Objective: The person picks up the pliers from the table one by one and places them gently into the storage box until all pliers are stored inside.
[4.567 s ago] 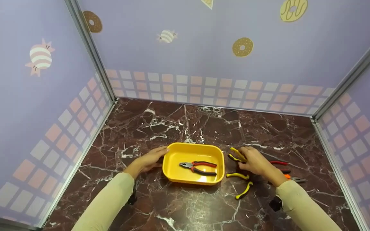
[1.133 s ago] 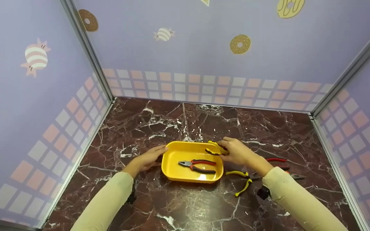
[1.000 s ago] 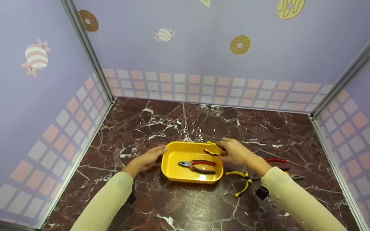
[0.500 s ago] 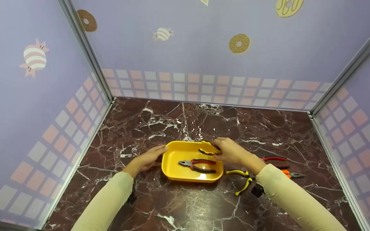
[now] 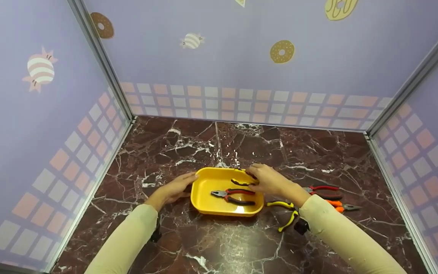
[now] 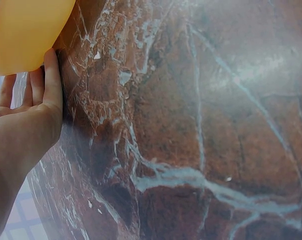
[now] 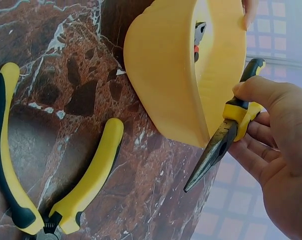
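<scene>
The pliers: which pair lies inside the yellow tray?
The red-and-black pliers lie flat in the yellow tray; the right hand holds another, and the rest lie on the table.

In the head view, the right hand point(image 5: 270, 182) covers most of the yellow-handled pliers point(image 5: 240, 182); their nose is hidden.

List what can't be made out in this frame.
- Head view: the yellow-and-black needle-nose pliers are mostly hidden by the right hand.
- Head view: the heads of the pliers on the dark marble tabletop are covered by the right sleeve.
- Left wrist view: the yellow plastic tray is cut off; the left hand shows partly.
</scene>
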Tool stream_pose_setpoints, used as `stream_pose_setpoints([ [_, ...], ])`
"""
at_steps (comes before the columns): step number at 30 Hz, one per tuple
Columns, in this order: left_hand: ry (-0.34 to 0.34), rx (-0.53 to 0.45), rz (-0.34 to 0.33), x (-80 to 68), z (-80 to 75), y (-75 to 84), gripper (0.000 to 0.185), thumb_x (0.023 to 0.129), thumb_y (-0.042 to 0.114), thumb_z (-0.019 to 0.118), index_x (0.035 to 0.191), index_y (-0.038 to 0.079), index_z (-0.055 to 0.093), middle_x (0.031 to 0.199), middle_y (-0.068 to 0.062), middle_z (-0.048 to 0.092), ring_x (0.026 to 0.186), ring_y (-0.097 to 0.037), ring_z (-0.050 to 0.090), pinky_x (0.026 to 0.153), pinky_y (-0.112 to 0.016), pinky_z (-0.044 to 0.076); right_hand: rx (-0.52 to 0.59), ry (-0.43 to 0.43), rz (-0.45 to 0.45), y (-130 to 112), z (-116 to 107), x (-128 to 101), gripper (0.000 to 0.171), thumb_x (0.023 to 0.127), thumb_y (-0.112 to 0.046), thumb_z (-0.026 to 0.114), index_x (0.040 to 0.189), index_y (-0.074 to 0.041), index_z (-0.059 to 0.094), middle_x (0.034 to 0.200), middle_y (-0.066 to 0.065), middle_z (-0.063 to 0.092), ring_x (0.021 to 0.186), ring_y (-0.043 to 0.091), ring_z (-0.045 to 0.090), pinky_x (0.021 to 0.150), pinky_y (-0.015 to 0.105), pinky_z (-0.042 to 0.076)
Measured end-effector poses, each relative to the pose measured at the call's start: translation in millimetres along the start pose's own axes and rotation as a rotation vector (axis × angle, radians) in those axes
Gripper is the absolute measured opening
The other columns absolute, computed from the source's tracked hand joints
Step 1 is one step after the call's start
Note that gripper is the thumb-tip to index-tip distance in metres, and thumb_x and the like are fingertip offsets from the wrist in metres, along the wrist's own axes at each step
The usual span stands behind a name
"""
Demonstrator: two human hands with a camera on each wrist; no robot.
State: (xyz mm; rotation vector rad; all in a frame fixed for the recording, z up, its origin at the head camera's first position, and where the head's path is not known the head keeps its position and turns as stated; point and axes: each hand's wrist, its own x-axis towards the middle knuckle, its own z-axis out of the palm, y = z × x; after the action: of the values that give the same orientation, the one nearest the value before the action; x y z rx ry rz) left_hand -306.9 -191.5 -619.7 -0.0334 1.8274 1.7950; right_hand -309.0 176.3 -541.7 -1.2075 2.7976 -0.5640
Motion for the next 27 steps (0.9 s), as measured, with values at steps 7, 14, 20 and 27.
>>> stream_pose_setpoints([
  [7, 0.016, 0.009, 0.003, 0.0, -0.4, -0.7, 0.06, 0.113, 0.037, 0.053, 0.163, 0.008, 0.04, 0.158, -0.019, 0.049, 0.137, -0.031, 0.055, 0.113, -0.055, 0.05, -0.014, -0.011, 0.002, -3, 3, 3, 0.039, 0.093, -0.023, 0.084, 0.124, -0.003, 0.07, 0.108, 0.007, 0.066, 0.089, 0.021, 0.06, 0.075, 0.041, 0.054],
  [14, 0.002, 0.019, -0.007, -1.0, -1.8, -0.2, 0.063, 0.112, 0.041, 0.054, 0.165, 0.01, 0.037, 0.156, -0.017, 0.051, 0.134, -0.03, 0.058, 0.111, -0.052, 0.052, -0.018, -0.001, -0.045, -7, 4, 8, 0.042, 0.092, -0.022, 0.084, 0.126, -0.001, 0.071, 0.105, 0.009, 0.065, 0.083, 0.019, 0.055, 0.071, 0.038, 0.052],
  [20, -0.004, 0.024, 0.003, -2.2, -1.3, 1.4, 0.061, 0.112, 0.041, 0.055, 0.163, 0.01, 0.041, 0.154, -0.017, 0.054, 0.133, -0.029, 0.058, 0.111, -0.052, 0.052, -0.015, -0.007, -0.045, -8, 6, 11, 0.044, 0.092, -0.023, 0.083, 0.128, -0.001, 0.071, 0.104, 0.008, 0.064, 0.082, 0.018, 0.054, 0.07, 0.037, 0.052],
  [27, -0.013, 0.019, 0.008, -4.5, 1.6, 2.5, 0.06, 0.113, 0.039, 0.053, 0.163, 0.009, 0.041, 0.152, -0.017, 0.055, 0.132, -0.029, 0.059, 0.11, -0.051, 0.053, -0.01, 0.003, -0.018, -10, 13, 12, 0.042, 0.091, -0.023, 0.084, 0.127, -0.004, 0.071, 0.108, 0.007, 0.064, 0.086, 0.02, 0.058, 0.074, 0.04, 0.055],
])
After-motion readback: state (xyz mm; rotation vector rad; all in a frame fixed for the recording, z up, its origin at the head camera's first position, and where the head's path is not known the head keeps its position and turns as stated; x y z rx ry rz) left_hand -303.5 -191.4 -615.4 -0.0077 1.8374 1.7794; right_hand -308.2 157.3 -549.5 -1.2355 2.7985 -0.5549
